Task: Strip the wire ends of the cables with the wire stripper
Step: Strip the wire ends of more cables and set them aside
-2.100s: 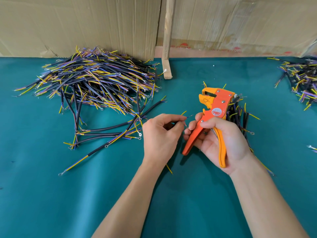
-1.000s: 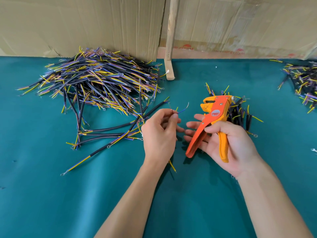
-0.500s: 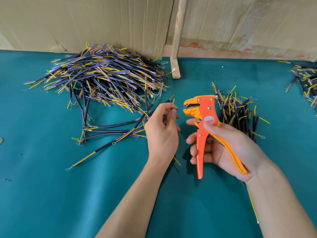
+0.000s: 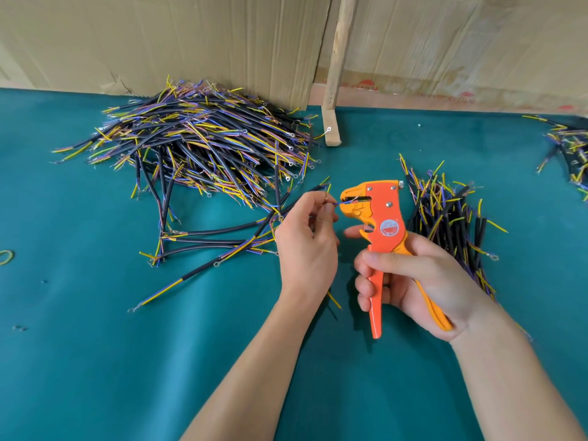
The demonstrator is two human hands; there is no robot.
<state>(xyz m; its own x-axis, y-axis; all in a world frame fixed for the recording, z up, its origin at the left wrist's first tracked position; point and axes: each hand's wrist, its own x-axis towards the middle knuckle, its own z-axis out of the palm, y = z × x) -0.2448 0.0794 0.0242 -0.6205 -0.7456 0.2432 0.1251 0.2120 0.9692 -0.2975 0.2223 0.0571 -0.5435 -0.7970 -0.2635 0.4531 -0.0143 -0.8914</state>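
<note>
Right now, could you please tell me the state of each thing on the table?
Stripper: gripped by right hand, blue wire in its mouth.
Blue wire: pinched by left hand.
Big pile: heaped, untouched.
Small pile: lying beside the stripper.

Two hands: left hand [image 4: 307, 249], right hand [image 4: 413, 281]; one wire stripper [image 4: 378, 214]; three cable heaps: upper left [image 4: 203, 144], center right [image 4: 445, 218], right edge [image 4: 569, 151]; one rubber band [image 4: 5, 256] at the left edge
</note>
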